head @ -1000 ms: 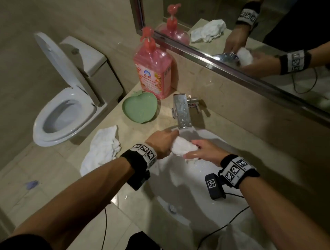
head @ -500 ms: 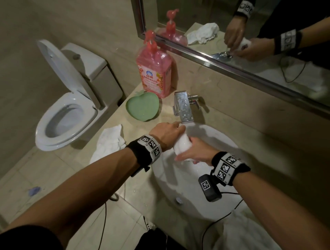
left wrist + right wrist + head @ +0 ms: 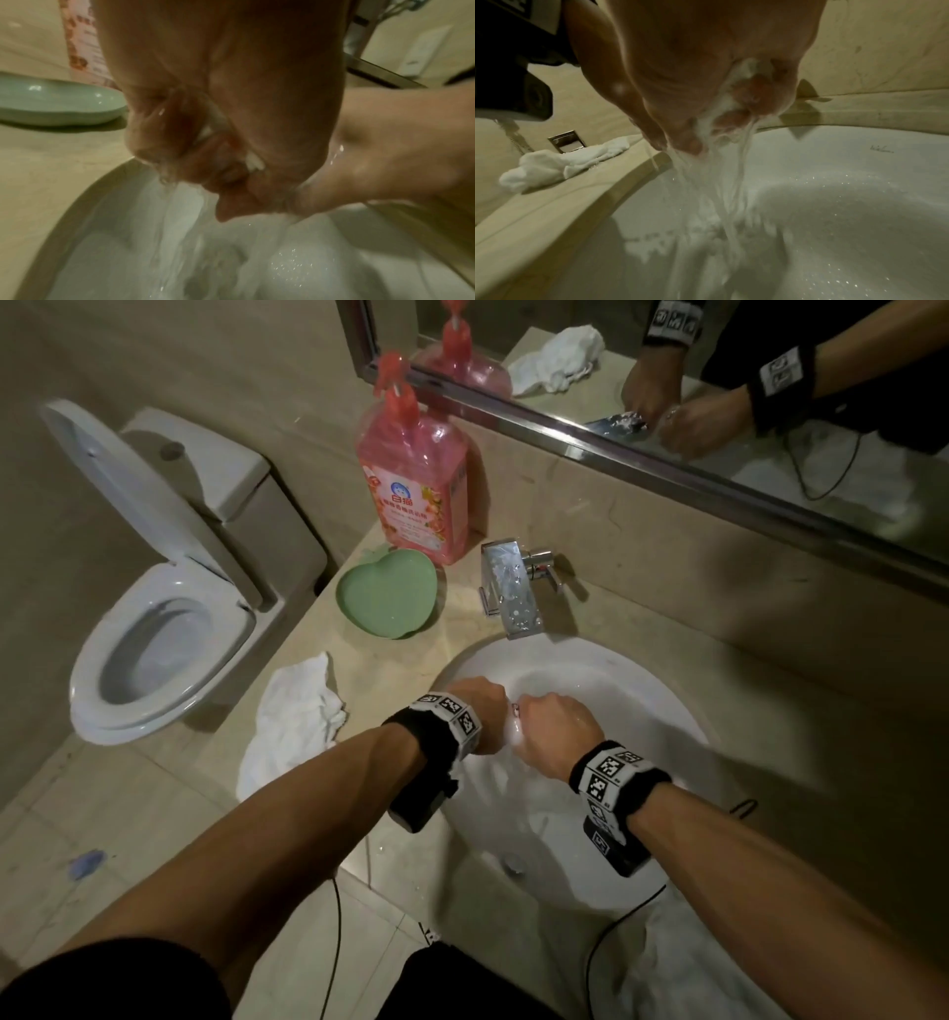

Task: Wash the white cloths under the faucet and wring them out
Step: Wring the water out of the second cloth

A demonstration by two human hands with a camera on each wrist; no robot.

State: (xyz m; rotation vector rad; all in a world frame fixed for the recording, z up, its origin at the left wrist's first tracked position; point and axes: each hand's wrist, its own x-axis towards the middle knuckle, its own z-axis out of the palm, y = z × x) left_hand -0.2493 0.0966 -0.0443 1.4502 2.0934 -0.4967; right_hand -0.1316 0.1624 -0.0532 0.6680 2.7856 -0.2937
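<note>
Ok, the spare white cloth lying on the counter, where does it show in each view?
Head: spare cloth lies left of centre on the counter, left of the sink.
Left wrist: not in view.
Right wrist: spare cloth sits at the left edge, on the counter past the sink rim.
Shared landmark: the white sink.

Hands [image 3: 518, 719] over sink [image 3: 642, 690]; cloth [image 3: 292, 716] on counter [image 3: 462, 618] left.

pink soap bottle [image 3: 417, 480] stands behind a green heart-shaped dish [image 3: 386, 594]; open toilet [image 3: 154, 629] at left.
</note>
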